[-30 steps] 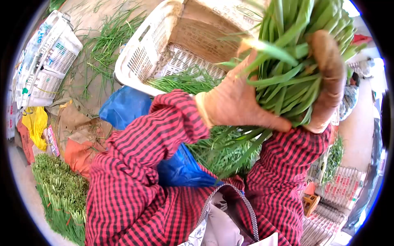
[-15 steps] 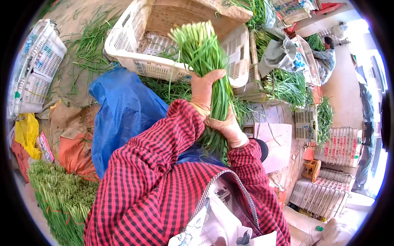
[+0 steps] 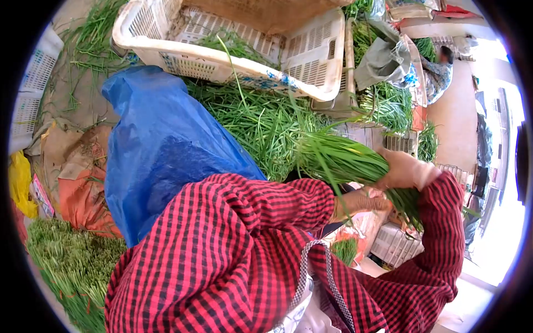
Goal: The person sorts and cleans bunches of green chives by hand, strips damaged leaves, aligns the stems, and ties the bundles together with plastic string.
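A bunch of garlic chives (image 3: 347,158) lies tilted across the right of the middle, with a few loose blades sticking out of it. Wrapped round it from above, my right hand (image 3: 404,169) is closed on the leaves. My left hand (image 3: 362,202) is just below, its fingers closed against the lower side of the same bunch; part of the grip is hidden. Some leaves hang past both hands toward the right sleeve. Under the bunch's left end is a heap of loose chives (image 3: 264,130).
A white plastic crate (image 3: 222,72) with a few blades inside stands ahead. Blue plastic sheeting (image 3: 166,150) covers the left side of my lap. Tied chive bundles (image 3: 72,261) stand at lower left. A person (image 3: 438,75) is farther off at upper right, near more crates.
The bunch has swung down and right from upright in front of the crate to a tilted position. My right hand has moved up and right, my left hand down and right. The view has shifted.
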`<state>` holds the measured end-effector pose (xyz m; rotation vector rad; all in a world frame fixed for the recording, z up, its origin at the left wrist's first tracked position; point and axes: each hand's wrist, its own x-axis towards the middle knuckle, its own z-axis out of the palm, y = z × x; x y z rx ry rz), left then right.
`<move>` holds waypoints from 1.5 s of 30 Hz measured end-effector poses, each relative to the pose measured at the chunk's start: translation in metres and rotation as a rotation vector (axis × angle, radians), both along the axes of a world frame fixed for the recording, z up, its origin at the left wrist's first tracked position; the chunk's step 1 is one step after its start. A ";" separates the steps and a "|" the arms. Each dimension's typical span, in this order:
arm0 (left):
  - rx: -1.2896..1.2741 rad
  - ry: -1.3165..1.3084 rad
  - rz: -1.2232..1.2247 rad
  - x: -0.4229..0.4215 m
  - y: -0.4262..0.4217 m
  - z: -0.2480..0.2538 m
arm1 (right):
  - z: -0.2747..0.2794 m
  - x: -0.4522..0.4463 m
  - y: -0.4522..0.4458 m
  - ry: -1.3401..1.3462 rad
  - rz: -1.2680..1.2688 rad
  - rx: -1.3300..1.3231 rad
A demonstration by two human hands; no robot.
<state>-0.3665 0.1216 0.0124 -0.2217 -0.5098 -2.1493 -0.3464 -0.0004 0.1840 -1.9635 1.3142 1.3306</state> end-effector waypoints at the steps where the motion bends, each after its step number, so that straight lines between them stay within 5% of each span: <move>1: 0.130 0.098 0.025 0.004 0.000 -0.003 | -0.012 0.014 -0.003 0.146 0.051 0.014; 3: 0.314 0.276 0.043 0.028 0.001 -0.012 | -0.048 0.036 -0.009 0.212 0.084 0.029; 4: 0.399 0.086 -0.031 0.034 -0.002 -0.028 | -0.059 0.043 -0.013 0.268 0.122 0.028; 7: 0.382 0.043 0.036 0.048 -0.012 -0.034 | -0.068 0.050 -0.022 0.357 0.147 0.054; 12: 0.258 0.234 -0.197 0.030 -0.005 0.004 | -0.040 0.010 -0.036 0.322 -0.072 0.094; 14: 0.052 -0.060 0.021 0.048 -0.004 0.027 | -0.032 -0.005 -0.034 0.224 -0.169 0.150; 18: -0.070 -0.209 0.301 0.024 0.010 0.052 | -0.027 0.000 -0.007 0.009 -0.298 0.252; 21: -0.075 -0.281 0.442 0.013 0.027 0.053 | -0.045 -0.012 0.005 0.095 -0.003 0.143; 22: -0.058 -0.280 0.430 0.015 0.026 0.050 | -0.048 -0.014 0.007 0.197 0.180 0.041; 26: 0.040 -0.281 -0.094 0.071 0.019 0.031 | -0.023 -0.028 -0.036 -0.035 0.013 -0.554; 27: 0.068 -0.284 -0.080 0.077 0.019 0.022 | -0.024 -0.016 -0.019 0.104 0.157 -0.583; 28: 0.096 -0.288 -0.069 0.077 0.020 0.012 | -0.027 0.004 0.005 0.292 0.348 -0.306; 30: 0.089 -0.284 -0.145 0.075 0.018 -0.004 | -0.030 0.020 0.016 0.256 0.420 0.005; 32: 0.126 -0.274 -0.130 0.079 0.023 -0.003 | -0.013 0.011 -0.029 -0.046 0.234 -0.548; 34: 0.095 -0.271 -0.111 0.084 0.021 -0.006 | -0.016 0.012 -0.036 0.117 0.268 -0.635; 36: 0.134 -0.235 -0.163 0.089 0.023 -0.009 | -0.020 0.010 -0.012 0.047 0.234 0.017; 37: 0.132 -0.257 -0.157 0.092 0.024 -0.009 | -0.019 0.011 -0.016 0.068 0.314 0.019; 40: 0.101 -0.147 -0.178 0.093 0.026 -0.008 | 0.003 0.019 -0.042 -0.199 0.146 -0.606; 42: 0.125 -0.141 -0.178 0.095 0.026 -0.006 | -0.004 0.011 -0.024 0.076 0.323 -0.401; 44: 0.123 -0.149 -0.194 0.098 0.020 -0.007 | 0.002 0.027 -0.012 0.061 0.302 -0.160; 45: 0.149 -0.087 -0.176 0.096 0.019 -0.010 | 0.006 0.018 -0.027 -0.092 0.298 -0.383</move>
